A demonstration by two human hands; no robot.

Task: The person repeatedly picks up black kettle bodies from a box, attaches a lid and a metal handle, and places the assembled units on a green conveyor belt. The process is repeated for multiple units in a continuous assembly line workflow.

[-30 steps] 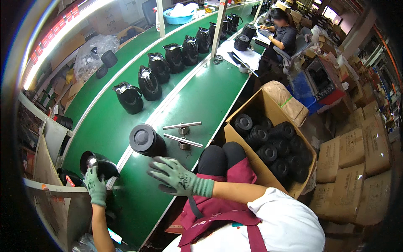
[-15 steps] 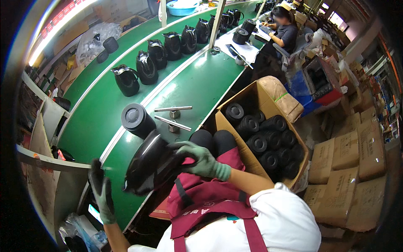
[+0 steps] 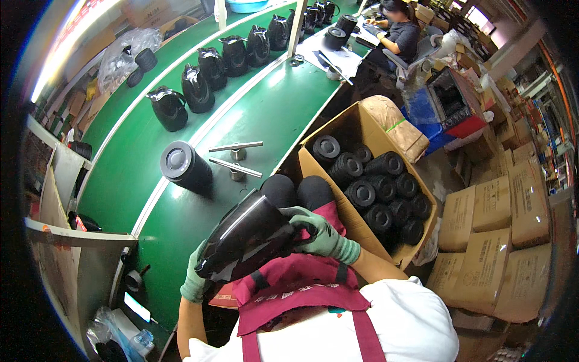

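A glossy black jug (image 3: 241,236) is held tilted over my lap. My right hand (image 3: 316,235), in a green-grey glove, is closed round its handle side. The gloved left hand (image 3: 194,279) grips the jug's lower left end, and part of its fingers is hidden behind the jug. Ahead on the green bench stands a stack of round black plastic pieces (image 3: 180,161). Beside that stack are two metal tools with long crossbars, the farther one (image 3: 236,149) and the nearer one (image 3: 236,169).
Several black jugs (image 3: 197,88) stand in a row along the green conveyor (image 3: 129,148). To my right, an open carton (image 3: 309,172) holds stacked black round pieces. Sealed cartons (image 3: 476,259) are piled farther right. A co-worker (image 3: 399,36) sits at the far end. A lit phone (image 3: 137,306) lies lower left.
My left hand has come in from the left, where it was off the jug, and now holds its lower end. The jug has shifted right and nearer me in my right hand.
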